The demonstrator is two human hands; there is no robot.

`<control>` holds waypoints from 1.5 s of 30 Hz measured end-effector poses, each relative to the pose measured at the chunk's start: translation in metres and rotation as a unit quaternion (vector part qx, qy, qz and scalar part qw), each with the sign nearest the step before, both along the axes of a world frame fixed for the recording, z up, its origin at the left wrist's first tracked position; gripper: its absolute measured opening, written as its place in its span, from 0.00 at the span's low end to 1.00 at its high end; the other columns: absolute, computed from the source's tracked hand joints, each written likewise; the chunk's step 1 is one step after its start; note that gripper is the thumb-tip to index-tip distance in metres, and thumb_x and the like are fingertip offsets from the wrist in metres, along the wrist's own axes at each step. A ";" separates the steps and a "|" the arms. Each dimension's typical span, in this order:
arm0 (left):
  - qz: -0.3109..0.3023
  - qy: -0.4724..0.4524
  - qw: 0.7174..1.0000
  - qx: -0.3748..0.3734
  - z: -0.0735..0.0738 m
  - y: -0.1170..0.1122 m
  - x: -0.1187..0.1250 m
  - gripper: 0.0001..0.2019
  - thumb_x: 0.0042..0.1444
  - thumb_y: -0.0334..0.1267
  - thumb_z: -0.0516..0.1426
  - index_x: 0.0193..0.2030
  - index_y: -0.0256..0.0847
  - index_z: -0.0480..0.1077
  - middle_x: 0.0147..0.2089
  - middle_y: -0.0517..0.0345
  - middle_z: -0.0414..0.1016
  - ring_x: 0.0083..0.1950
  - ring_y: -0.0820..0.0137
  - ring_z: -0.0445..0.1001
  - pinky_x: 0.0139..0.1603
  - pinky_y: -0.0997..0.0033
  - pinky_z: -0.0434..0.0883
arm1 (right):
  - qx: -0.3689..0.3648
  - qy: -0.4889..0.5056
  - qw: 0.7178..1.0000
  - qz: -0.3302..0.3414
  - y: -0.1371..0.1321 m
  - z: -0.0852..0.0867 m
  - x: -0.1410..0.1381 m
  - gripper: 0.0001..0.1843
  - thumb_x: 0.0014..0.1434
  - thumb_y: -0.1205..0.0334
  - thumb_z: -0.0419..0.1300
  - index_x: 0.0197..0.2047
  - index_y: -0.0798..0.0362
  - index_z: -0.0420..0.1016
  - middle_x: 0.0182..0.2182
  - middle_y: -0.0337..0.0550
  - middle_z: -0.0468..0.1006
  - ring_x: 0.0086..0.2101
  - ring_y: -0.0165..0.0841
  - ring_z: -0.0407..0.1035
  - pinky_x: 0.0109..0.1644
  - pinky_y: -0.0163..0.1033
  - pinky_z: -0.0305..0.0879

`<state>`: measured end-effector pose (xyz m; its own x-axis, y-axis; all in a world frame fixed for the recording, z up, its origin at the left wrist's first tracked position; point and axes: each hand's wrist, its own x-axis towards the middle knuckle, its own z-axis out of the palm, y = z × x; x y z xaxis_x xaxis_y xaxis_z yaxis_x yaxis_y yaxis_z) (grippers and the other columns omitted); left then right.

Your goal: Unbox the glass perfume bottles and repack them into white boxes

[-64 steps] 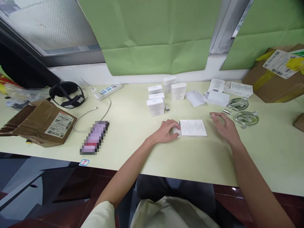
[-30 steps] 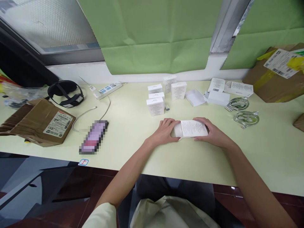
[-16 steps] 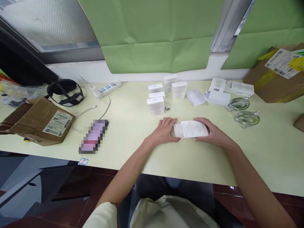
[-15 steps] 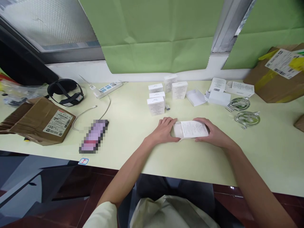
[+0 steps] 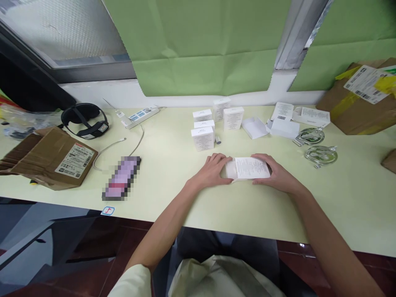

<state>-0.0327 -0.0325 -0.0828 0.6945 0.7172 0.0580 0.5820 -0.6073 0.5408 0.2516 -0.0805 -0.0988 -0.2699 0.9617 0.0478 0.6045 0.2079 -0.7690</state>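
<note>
Left hand (image 5: 213,170) and right hand (image 5: 277,175) clasp white box (image 5: 250,168), lengthwise left-right.

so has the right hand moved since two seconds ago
Yes. The right hand has moved left, away from the clear-bagged coiled cable, and now grips the flat white printed box.

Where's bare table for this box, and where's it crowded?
Bare: the table at near right, past the right hand, in front of the coiled cables; between the phone and the left hand. Crowded: the back, from the small white boxes across the open packaging to the cables. Both hands hold the white box.
</note>
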 end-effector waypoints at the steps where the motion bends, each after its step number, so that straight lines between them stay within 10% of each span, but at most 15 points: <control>1: 0.003 0.001 1.000 -0.002 -0.001 0.000 0.000 0.37 0.50 0.51 0.64 0.65 0.48 0.59 0.59 0.50 0.63 0.64 0.53 0.58 0.65 0.50 0.57 | 0.001 0.000 1.000 0.001 0.000 0.000 0.000 0.45 0.46 0.43 0.71 0.65 0.37 0.59 0.63 0.46 0.62 0.63 0.52 0.57 0.64 0.60 0.61; 22: 0.031 -0.036 0.995 -0.086 0.012 0.014 -0.035 0.34 0.44 0.53 0.68 0.58 0.50 0.68 0.60 0.52 0.61 0.64 0.55 0.60 0.66 0.51 0.61 | 0.010 -0.130 0.991 -0.028 -0.013 0.019 0.042 0.46 0.49 0.40 0.68 0.68 0.37 0.56 0.67 0.46 0.61 0.65 0.55 0.56 0.66 0.63 0.57; 31: 0.027 -0.037 0.994 -0.094 0.009 0.012 -0.037 0.43 0.42 0.50 0.69 0.66 0.52 0.60 0.65 0.49 0.59 0.67 0.52 0.57 0.66 0.46 0.61 | 0.013 -0.243 0.965 -0.095 0.029 0.128 0.098 0.46 0.47 0.36 0.68 0.66 0.36 0.61 0.66 0.48 0.65 0.60 0.56 0.63 0.61 0.57 0.65; 35: 0.014 -0.052 0.995 -0.079 0.015 0.005 -0.030 0.42 0.46 0.53 0.68 0.67 0.54 0.59 0.68 0.51 0.58 0.69 0.53 0.55 0.68 0.47 0.59 | 0.174 -0.200 0.938 -0.223 0.051 0.158 0.083 0.58 0.50 0.36 0.67 0.74 0.49 0.46 0.72 0.56 0.49 0.67 0.56 0.50 0.66 0.55 0.56; 40: 0.049 -0.118 0.989 -0.079 0.012 0.006 -0.018 0.26 0.58 0.56 0.59 0.61 0.49 0.67 0.64 0.52 0.66 0.66 0.58 0.61 0.66 0.53 0.62 | -0.009 -0.119 0.993 0.012 0.006 0.124 0.033 0.21 0.59 0.38 0.58 0.49 0.38 0.79 0.53 0.39 0.79 0.52 0.49 0.73 0.56 0.51 0.70; 42: 0.104 -0.150 0.979 -0.090 0.008 0.009 -0.009 0.23 0.64 0.57 0.51 0.58 0.45 0.69 0.60 0.50 0.70 0.61 0.60 0.67 0.62 0.55 0.67 | -0.112 -0.086 0.976 0.168 -0.013 0.098 0.007 0.18 0.61 0.41 0.59 0.51 0.35 0.79 0.53 0.36 0.79 0.53 0.49 0.72 0.57 0.52 0.70; 45: 0.150 -0.173 0.971 -0.066 0.006 0.014 0.005 0.24 0.69 0.55 0.43 0.59 0.43 0.67 0.58 0.50 0.72 0.55 0.62 0.71 0.57 0.58 0.70 | -0.008 -0.047 0.990 0.129 -0.020 0.058 -0.026 0.29 0.61 0.44 0.60 0.64 0.33 0.66 0.65 0.37 0.66 0.63 0.48 0.61 0.66 0.55 0.59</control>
